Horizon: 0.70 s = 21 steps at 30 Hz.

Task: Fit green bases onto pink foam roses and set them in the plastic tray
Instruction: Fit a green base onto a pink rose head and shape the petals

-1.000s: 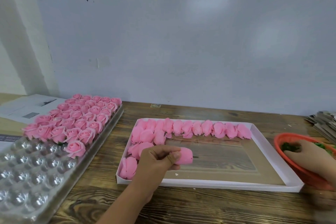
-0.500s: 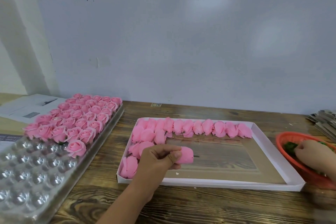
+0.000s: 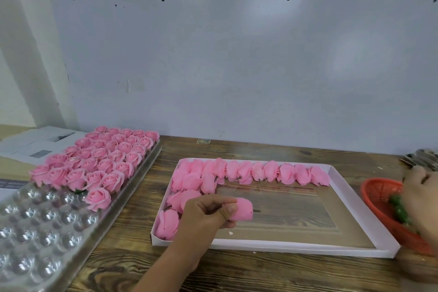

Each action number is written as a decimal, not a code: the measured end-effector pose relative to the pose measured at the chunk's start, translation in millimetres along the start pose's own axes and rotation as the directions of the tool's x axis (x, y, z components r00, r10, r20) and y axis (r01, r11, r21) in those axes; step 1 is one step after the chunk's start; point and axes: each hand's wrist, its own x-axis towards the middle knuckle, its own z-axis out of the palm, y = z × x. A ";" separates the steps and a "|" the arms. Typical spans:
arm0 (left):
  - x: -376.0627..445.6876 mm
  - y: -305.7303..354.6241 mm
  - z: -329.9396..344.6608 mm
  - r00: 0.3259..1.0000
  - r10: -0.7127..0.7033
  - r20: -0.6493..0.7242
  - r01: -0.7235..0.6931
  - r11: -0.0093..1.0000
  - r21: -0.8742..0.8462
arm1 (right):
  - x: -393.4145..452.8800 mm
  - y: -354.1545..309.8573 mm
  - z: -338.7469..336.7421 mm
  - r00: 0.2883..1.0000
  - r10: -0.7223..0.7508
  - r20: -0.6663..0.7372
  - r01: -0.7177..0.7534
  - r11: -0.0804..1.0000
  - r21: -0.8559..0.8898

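while the left hand (image 3: 208,217) curls thumb and fingers round a pink foam rose (image 3: 241,209), the bloom pokes out to the right of the knuckles, lying on its side just above the floor of the white cardboard box (image 3: 296,248). the grip is firm and closed on that rose, thumb on the near side, fingertips folded over the top. around the hand, inside the box, more loose roses (image 3: 272,172) lie on their sides: one long row along the far wall, a short cluster in the far left corner, and a couple at the near left beside the wrist. the rest of the box floor shows a bare brownish panel.

over on the right edge, the right hand (image 3: 420,199) sits over the orange plastic basket (image 3: 379,197), blurred, and whether its fingers pinch anything cannot be told. green bases (image 3: 399,210) show inside the basket, just left of that hand. the basket stands just beside the right wall of the box.

to the left, well apart from the held rose, the clear plastic tray (image 3: 35,232) runs diagonally along the wooden table (image 3: 237,275). its far half is packed with finished roses (image 3: 99,156) standing face up in rows, one lone rose at the front of them; its near half shows bubble-shaped pockets. printed papers (image 3: 35,142) lie behind the tray, and a stack of grey items (image 3: 422,159) sits at the far right, too blurred to identify.
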 end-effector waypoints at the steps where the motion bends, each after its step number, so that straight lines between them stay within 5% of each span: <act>1: 0.0 0.1 0.1 1.000 0.000 -0.001 0.000 1.000 -0.001 | -4.3 -3.8 1.2 0.998 0.058 0.040 -0.062 0.994 0.092; 5: 0.1 0.1 0.1 1.000 -0.005 -0.009 0.005 1.000 -0.006 | -22.3 -22.8 0.8 0.964 0.155 0.214 -0.196 0.963 0.184; 12: 0.0 0.5 0.1 1.000 -0.005 -0.012 0.005 1.000 -0.012 | -78.4 -61.0 13.0 0.868 -0.032 0.496 -0.267 0.811 0.520; 15: -0.4 1.6 0.3 1.000 -0.006 -0.009 0.006 1.000 -0.014 | -104.0 -76.1 27.2 0.804 -0.086 0.589 -0.277 0.822 0.497; 18: -0.5 1.4 -0.2 1.000 -0.001 -0.003 0.001 1.000 -0.018 | -127.8 -89.5 38.9 0.691 -0.044 0.721 -0.449 0.756 0.476; 21: -0.2 0.9 -0.7 1.000 0.005 0.000 -0.005 1.000 -0.015 | -146.2 -92.2 40.5 0.655 -0.188 0.732 -0.322 0.806 0.496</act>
